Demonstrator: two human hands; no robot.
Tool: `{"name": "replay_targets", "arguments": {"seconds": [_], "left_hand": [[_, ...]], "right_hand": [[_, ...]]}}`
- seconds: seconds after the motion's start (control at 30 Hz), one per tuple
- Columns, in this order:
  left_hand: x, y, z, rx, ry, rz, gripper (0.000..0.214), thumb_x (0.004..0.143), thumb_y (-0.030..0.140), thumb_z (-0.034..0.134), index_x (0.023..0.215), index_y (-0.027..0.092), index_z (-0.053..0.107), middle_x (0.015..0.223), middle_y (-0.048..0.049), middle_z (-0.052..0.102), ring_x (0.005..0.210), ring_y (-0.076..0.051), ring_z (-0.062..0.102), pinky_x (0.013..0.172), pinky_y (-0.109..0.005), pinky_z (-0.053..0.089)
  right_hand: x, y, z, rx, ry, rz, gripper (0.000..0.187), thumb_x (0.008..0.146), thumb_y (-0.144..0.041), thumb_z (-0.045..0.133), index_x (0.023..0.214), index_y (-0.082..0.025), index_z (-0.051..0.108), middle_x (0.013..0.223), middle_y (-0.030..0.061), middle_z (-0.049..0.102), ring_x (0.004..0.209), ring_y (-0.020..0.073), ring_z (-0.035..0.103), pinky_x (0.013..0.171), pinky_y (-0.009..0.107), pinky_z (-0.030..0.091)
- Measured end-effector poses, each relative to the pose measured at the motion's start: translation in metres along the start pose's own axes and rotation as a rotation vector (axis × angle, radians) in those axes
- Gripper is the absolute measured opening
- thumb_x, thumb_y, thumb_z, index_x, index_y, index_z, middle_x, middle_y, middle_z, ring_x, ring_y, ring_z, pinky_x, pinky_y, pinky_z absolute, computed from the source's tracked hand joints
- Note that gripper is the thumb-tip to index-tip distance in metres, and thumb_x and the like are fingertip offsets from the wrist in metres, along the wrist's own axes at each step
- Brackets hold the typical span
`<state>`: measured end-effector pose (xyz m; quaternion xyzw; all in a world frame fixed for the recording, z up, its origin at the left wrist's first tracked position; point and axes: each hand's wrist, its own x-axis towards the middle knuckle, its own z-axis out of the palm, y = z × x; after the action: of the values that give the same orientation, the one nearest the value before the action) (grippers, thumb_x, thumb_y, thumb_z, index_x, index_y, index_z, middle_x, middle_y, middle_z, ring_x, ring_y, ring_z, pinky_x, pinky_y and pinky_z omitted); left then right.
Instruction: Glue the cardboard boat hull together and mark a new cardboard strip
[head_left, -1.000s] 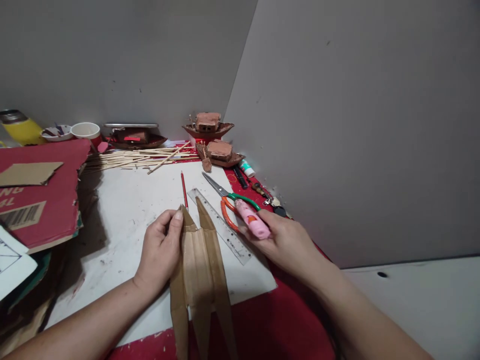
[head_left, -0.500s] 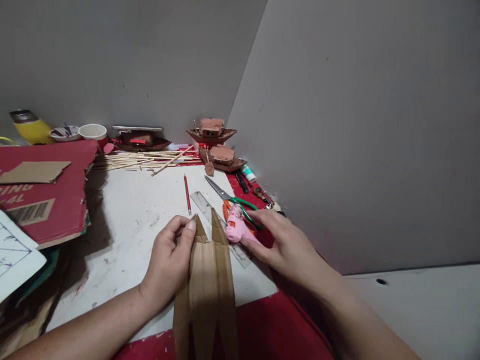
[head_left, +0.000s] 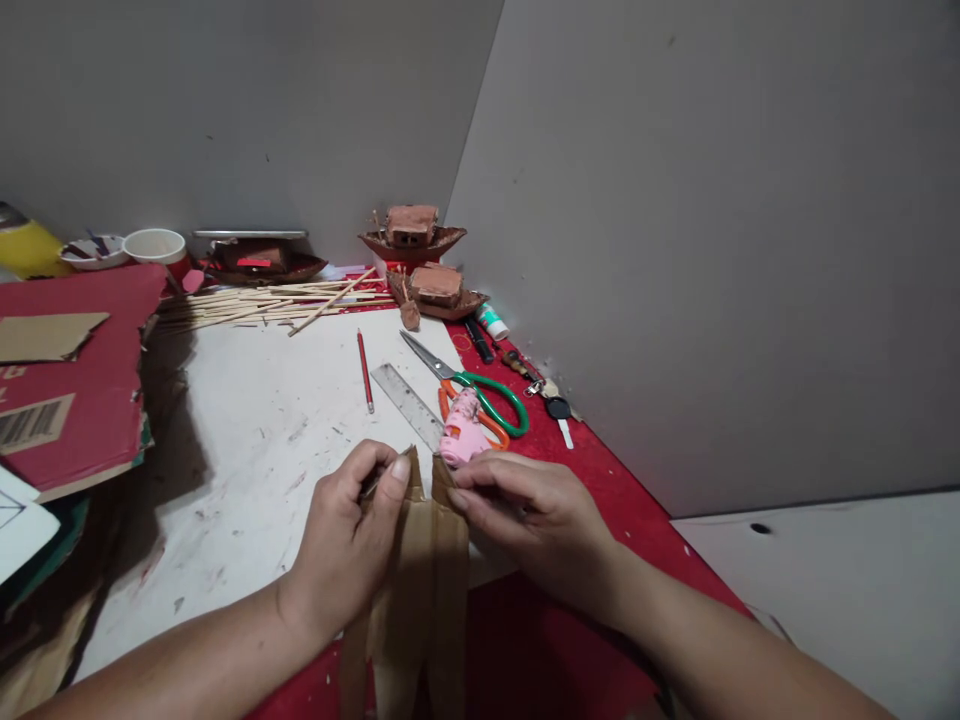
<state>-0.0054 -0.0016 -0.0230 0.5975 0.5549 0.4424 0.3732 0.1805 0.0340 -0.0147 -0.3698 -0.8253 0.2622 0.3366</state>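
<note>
A folded piece of brown cardboard (head_left: 409, 570) with pointed ends hangs between my two hands near the table's front edge. My left hand (head_left: 349, 530) pinches its upper left point between thumb and fingers. At the upper right point, my right hand (head_left: 536, 510) has thumb and fingers closed on the cardboard. A narrow gap shows between the two points. Just beyond my right fingertips lies a pink glue gun (head_left: 461, 430), partly over the orange and green handled scissors (head_left: 487, 400). A clear ruler (head_left: 405, 400) lies beside them, partly covered.
A red pencil (head_left: 365, 370) lies on the white sheet (head_left: 247, 420). Behind are thin wooden sticks (head_left: 262, 303) and brown model boats (head_left: 412, 235). Red cardboard (head_left: 82, 340) is stacked at left. Keys (head_left: 559, 410) and a glue stick (head_left: 491, 320) lie along the grey wall.
My right hand has left the pink glue gun, which now rests on the table, and has closed on the cardboard's right point. The two points are nearer each other. The view has shifted slightly.
</note>
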Motion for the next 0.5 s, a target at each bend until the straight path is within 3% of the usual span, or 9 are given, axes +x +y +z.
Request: {"name": "replay_targets", "arguments": {"seconds": [0.17,0.3,0.5], "left_hand": [[-0.002,0.000,0.001,0.012,0.000,-0.025,0.026,0.096,0.036,0.044,0.078,0.020,0.053,0.064,0.0054,0.046,0.061,-0.010,0.041,0.058,-0.023,0.036],[-0.003,0.003,0.001,-0.066,-0.030,-0.077,0.024,0.095,0.038,0.047,0.079,0.020,0.053,0.066,0.0050,0.048,0.062,-0.010,0.042,0.059,-0.023,0.036],[-0.002,0.013,0.004,-0.388,-0.196,-0.346,0.017,0.081,0.024,0.063,0.092,0.020,0.051,0.083,0.0023,0.062,0.072,-0.013,0.054,0.065,-0.024,0.044]], "right_hand": [[0.000,-0.004,0.001,-0.012,-0.039,0.072,0.009,0.084,-0.015,0.058,0.080,-0.017,0.066,0.065,0.0004,0.062,0.056,0.0096,0.053,0.055,0.019,0.042],[0.001,-0.006,-0.001,0.052,-0.133,0.201,0.017,0.081,-0.015,0.056,0.065,-0.018,0.053,0.057,-0.0043,0.048,0.050,0.0070,0.042,0.046,0.016,0.034],[-0.001,-0.004,-0.004,0.084,-0.154,0.289,0.025,0.080,-0.016,0.052,0.060,-0.020,0.038,0.057,-0.0059,0.038,0.050,0.0071,0.035,0.045,0.017,0.029]]}}
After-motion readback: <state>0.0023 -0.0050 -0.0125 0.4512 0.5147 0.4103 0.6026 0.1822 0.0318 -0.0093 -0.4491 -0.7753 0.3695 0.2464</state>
